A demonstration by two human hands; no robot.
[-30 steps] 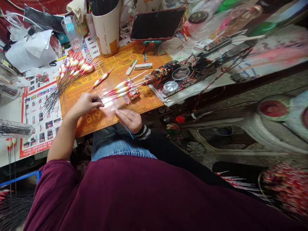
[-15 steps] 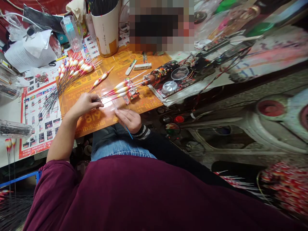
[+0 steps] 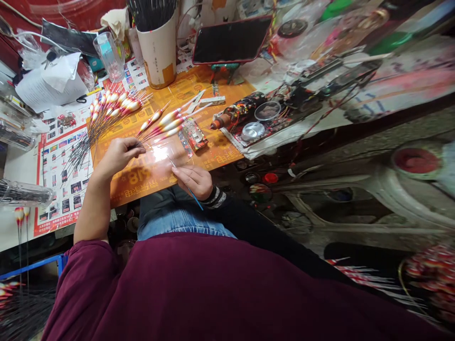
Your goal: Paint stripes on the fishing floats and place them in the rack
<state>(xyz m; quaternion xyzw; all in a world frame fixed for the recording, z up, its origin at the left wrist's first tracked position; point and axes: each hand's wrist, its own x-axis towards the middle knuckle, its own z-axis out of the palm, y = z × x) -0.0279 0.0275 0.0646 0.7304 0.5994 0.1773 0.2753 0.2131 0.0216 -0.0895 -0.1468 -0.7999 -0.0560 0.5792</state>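
Observation:
My left hand (image 3: 122, 152) is closed, its fingers pinching the thin dark stems of several fishing floats (image 3: 169, 124). Their red, yellow and white bodies fan out to the right over the orange tabletop sheet (image 3: 142, 180). Below and right of them, my right hand (image 3: 196, 181) is closed around a thin tool with a blue handle (image 3: 196, 201), probably a fine brush, its tip pointing up and left, apart from the floats. One more float (image 3: 153, 117) lies just beyond my left hand. A heap of similar floats (image 3: 113, 106) rests to the left, stems toward me.
Behind stand a white pot of dark rods (image 3: 156, 54), a glass mug (image 3: 110, 57) and a propped phone (image 3: 231, 41). To the right are a paint-stained cylindrical tool (image 3: 241, 108), small clear cups (image 3: 253, 130) and a speckled box (image 3: 195, 134). A glass (image 3: 26, 193) lies at the left.
My left hand has drawn the floats slightly back to the left, so their tips no longer overlap the stained tool. My right hand still holds the blue-handled tool. The view has shifted slightly.

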